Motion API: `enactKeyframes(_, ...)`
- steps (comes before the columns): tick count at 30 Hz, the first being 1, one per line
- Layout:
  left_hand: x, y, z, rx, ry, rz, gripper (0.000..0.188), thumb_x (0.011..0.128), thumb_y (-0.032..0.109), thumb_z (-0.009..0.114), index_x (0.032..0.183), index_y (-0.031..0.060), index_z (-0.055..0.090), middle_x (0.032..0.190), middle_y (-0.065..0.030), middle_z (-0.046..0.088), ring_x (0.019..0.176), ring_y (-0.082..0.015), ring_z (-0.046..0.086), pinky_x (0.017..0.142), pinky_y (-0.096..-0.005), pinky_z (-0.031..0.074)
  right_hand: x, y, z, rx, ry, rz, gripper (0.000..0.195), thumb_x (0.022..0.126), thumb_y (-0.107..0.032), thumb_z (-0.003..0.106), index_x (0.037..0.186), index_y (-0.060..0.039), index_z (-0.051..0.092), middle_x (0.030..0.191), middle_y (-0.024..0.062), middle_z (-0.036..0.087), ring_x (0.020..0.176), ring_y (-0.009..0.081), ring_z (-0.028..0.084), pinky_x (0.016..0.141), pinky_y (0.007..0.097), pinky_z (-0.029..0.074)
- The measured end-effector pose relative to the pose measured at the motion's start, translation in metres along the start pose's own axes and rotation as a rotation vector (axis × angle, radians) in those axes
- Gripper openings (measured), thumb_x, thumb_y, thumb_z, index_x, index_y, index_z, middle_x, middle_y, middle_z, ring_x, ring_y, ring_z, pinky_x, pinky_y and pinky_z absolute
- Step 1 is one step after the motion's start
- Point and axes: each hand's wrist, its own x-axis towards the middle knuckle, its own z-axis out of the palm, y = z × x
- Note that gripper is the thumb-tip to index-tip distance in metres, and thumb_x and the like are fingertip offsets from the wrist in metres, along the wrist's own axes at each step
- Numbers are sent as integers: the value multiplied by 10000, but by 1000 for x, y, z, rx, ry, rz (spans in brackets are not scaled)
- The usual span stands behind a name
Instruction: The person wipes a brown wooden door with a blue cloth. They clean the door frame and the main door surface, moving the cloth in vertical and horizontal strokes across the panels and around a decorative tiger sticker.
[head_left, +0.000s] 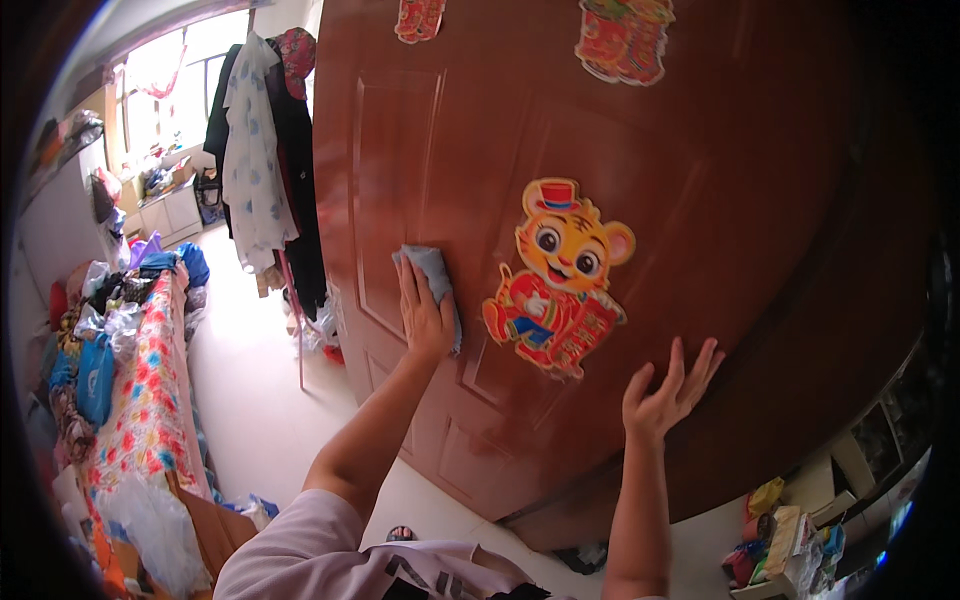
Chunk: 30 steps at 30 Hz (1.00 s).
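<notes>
My left hand (427, 315) presses a folded grey-blue cloth (429, 264) flat on a reddish-brown panelled door (480, 150). The cloth lies on the door's left panel, partly covered by my fingers. To the right of it, a cartoon tiger sticker (559, 277) in a red hat and red jacket is stuck on the door. My right hand (667, 394) holds nothing; its fingers are spread near the door's right side, below and right of the tiger. Whether its fingertips touch the wood, I cannot tell.
Clothes (259, 150) hang on a rack left of the door. A bed with a floral cover (150, 375) carries several bags and bundles at far left. Part of another sticker (624, 37) shows high on the door. Boxes and bags (787, 540) stand at lower right.
</notes>
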Motion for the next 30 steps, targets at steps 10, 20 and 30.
enactKeyframes(10, 251, 74, -27, -86, 255, 365, 716, 960, 262, 581, 1563, -44, 347, 1658, -239, 274, 1524, -433, 273, 1224, -514, 235, -5, -3, 8, -244, -20, -11, 476, 1016, -234, 440, 1460, -69, 485, 1601, 296, 337, 1497, 498, 303, 1188, 651, 279)
enactKeyframes(20, 288, 228, -35, -231, 204, 762, 685, 944, 361, 595, 1522, 28, 439, 1628, -216, 326, 1519, -398, 288, 1236, -578, 206, -2, -9, 9, -265, -38, 7, 509, 985, -218, 439, 1474, -76, 434, 1608, 301, 317, 1474, 539, 309, 1166, 658, 309)
enactKeyframes(30, 218, 305, 0, -464, 83, 1223, 538, 911, 408, 640, 1423, 247, 607, 1566, -61, 468, 1510, -230, 345, 1250, -538, 197, -1, -12, 12, -188, -36, 12, 492, 996, -184, 433, 1453, -4, 423, 1603, 337, 291, 1473, 579, 269, 1177, 668, 279)
